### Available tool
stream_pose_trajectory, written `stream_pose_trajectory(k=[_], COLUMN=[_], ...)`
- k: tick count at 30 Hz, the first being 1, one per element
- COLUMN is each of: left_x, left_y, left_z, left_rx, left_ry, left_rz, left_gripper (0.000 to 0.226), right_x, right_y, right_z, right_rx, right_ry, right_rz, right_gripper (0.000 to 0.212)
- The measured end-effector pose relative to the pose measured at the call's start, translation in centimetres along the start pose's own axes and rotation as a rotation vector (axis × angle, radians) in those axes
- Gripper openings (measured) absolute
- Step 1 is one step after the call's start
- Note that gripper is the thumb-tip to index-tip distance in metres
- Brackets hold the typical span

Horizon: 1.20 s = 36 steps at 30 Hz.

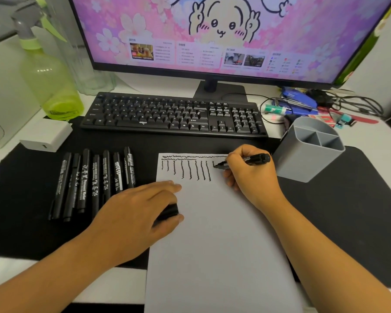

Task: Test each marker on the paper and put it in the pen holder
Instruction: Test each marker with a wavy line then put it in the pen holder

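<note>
- Nearest the camera lies the sheet of paper (215,233), reaching from the bottom edge up across the black mat (339,211); wavy black test lines cover its top strip.
- On the paper's upper right corner the right hand (251,175) holds an uncapped black marker (248,161), fingers curled round the barrel, tip touching the sheet at the end of the row of squiggles.
- Over the paper's left edge the left hand (142,213) rests palm down; its forefinger is stretched flat on the sheet while the thumb and other fingers curl round a black cap (168,211).
- Left of the paper, seven more black markers (93,181) lie side by side on the mat, all capped, just beside the left hand.
- Right of the right hand stands a grey pen holder (307,150) with divided compartments, no marker visible in it.
- Behind these sits a black keyboard (174,114), and behind that a monitor (224,35) showing a pink cartoon wallpaper.
- At far left stand a green spray bottle (48,80) and a small white box (46,136) on the white table (5,159).
- Cables and blue stationery clutter (307,105) lie at the right rear.
</note>
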<state>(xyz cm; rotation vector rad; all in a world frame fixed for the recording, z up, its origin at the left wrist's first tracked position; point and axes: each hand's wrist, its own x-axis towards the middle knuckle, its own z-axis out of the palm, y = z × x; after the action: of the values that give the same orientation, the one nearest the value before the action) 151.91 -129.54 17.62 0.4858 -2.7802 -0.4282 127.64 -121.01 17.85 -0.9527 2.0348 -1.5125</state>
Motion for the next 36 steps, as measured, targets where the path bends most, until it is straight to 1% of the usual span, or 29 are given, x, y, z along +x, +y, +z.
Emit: stream_pose_trajectory(k=[4, 9, 23, 27, 32, 36], left_x=[-0.05, -0.05, -0.01, 0.03, 0.06, 0.07], left_y=[-0.03, 0.04, 0.04, 0.06, 0.08, 0.13], left_z=[-0.01, -0.07, 0.0, -0.03, -0.11, -0.17], left_rx=[-0.003, -0.01, 0.009, 0.013, -0.001, -0.012], left_ry=[0.006, 0.007, 0.02, 0.008, 0.003, 0.0], left_rz=[-0.002, -0.008, -0.01, -0.017, -0.019, -0.015], left_gripper=[0.031, 0.032, 0.032, 0.031, 0.03, 0.031], right_x=[-0.01, -0.17, -0.57, -0.63, -0.72, -0.76], right_y=[0.25, 0.28, -0.05, 0.01, 0.06, 0.04], right_z=[0.08, 0.03, -0.2, -0.29, -0.26, -0.26], right_rx=[0.002, 0.009, 0.003, 0.003, 0.01, 0.024], right_ry=[0.013, 0.021, 0.026, 0.02, 0.007, 0.006], right_rz=[0.01, 0.015, -0.009, -0.012, -0.013, -0.007], right_gripper=[0.021, 0.019, 0.022, 0.026, 0.022, 0.024])
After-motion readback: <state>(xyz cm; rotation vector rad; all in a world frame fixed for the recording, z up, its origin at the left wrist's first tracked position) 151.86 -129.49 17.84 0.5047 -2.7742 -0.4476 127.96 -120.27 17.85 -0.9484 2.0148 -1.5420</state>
